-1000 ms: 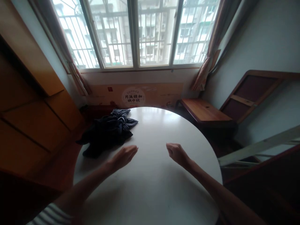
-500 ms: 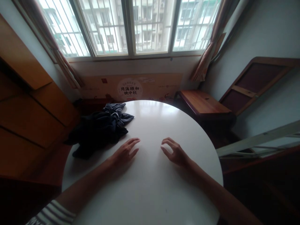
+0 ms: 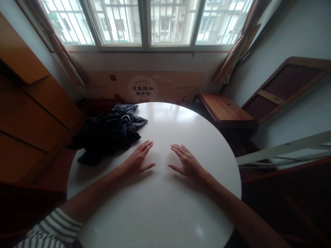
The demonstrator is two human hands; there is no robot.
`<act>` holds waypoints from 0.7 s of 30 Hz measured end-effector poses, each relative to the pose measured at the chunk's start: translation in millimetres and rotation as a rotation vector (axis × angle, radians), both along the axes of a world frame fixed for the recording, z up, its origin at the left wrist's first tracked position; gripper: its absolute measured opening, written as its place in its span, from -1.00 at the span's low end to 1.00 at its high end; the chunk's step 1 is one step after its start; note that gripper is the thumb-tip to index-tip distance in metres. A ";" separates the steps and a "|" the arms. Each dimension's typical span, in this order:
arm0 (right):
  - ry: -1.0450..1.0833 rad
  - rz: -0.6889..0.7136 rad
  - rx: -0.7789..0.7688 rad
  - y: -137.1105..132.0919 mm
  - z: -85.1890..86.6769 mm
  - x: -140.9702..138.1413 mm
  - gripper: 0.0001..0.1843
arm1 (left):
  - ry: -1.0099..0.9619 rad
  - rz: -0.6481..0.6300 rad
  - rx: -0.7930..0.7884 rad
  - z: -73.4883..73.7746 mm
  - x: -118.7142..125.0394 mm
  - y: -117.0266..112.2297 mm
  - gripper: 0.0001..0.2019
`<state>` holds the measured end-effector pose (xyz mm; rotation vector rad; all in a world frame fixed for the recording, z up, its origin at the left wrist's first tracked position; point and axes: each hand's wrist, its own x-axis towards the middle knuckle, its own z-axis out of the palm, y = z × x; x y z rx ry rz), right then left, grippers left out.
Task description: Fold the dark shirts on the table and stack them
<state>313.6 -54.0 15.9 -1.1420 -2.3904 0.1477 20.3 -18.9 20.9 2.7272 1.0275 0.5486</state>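
My left hand (image 3: 139,158) is held over the middle of a round white table (image 3: 160,213), fingers stretched out and thumb apart, with nothing in it. Facing it across a small gap, my right hand (image 3: 186,161) is also open, its fingers extended and its thumb spread away. Whether either hand touches the tabletop I cannot tell. A heap of dark clothing (image 3: 103,134), black with a grey-blue part at its far end, lies crumpled on the table's left side. My left hand is nearest to that heap, just right of it and apart from it.
A wooden bench (image 3: 224,108) stands beyond the table at the right, near a framed panel (image 3: 274,88) against the wall. Orange-brown cabinets (image 3: 38,113) line the left. A pale metal frame (image 3: 287,148) reaches toward the table's right edge. Barred windows (image 3: 170,24) are ahead.
The fingers of both hands have straightened and the thumbs have spread wider. My right hand has moved slightly left, narrowing the gap. The view has tilted down a little; the clothing lies as before.
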 end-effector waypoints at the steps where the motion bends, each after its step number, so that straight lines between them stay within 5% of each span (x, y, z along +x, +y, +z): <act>1: -0.050 -0.020 -0.019 0.0 -0.5 0.7 -0.12 | 0.033 0.001 0.000 0.4 -0.6 -0.2 -0.07; 3: -0.131 -0.053 -0.074 0.2 -2.5 2.2 0.15 | 0.104 -0.001 -0.033 0.8 -2.0 0.0 0.06; 6: -0.210 -0.074 -0.130 0.6 -5.9 3.6 0.30 | 0.198 -0.007 -0.116 1.1 -4.6 1.8 0.18; 21: -0.322 -0.077 -0.209 -1.7 1.2 0.2 0.29 | 0.271 -0.015 -0.167 -0.5 -5.6 4.5 0.15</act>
